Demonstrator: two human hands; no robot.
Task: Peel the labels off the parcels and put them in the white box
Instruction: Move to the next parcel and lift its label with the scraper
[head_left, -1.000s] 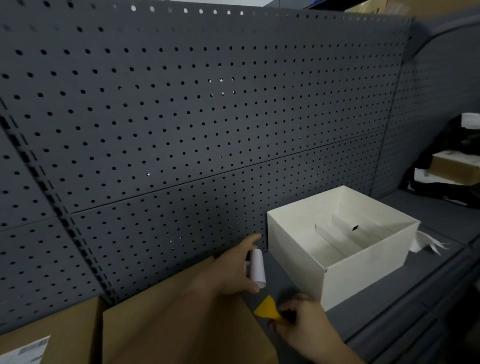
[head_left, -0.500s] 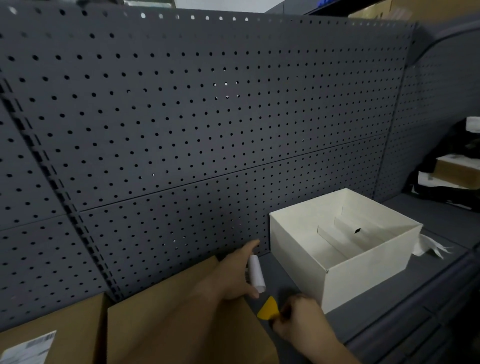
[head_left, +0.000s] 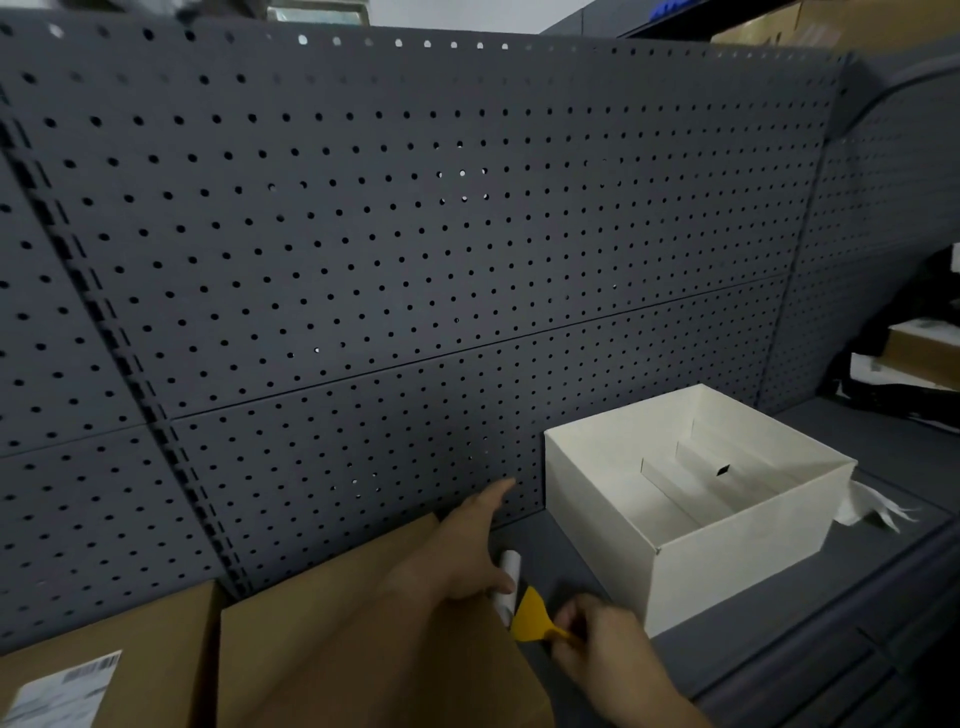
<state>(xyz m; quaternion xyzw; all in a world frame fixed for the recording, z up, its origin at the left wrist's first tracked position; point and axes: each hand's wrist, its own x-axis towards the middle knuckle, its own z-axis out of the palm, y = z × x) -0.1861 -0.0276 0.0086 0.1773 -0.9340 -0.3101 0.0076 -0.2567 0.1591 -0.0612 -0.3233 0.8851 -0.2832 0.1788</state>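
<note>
We note the curled label (head_left: 511, 569) at the parcel's (head_left: 337, 649) right edge, its roll running away from us, pinched by our left hand (head_left: 467, 551), whose forefinger stays out straight; the white box (head_left: 727, 577) lies near on its right; our right hand (head_left: 605, 647) grips the scraper (head_left: 532, 616) just below the roll

The left grip (head_left: 467, 551) reaches forward, forefinger straight, thumb pinching a rolled label (head_left: 511, 566); the right grip (head_left: 597, 642), beside it, curls round a yellow scraper (head_left: 530, 616).

No legible text, parcel label (head_left: 61, 693) blurred (barcode stripes (head_left: 96, 667) only)
</note>
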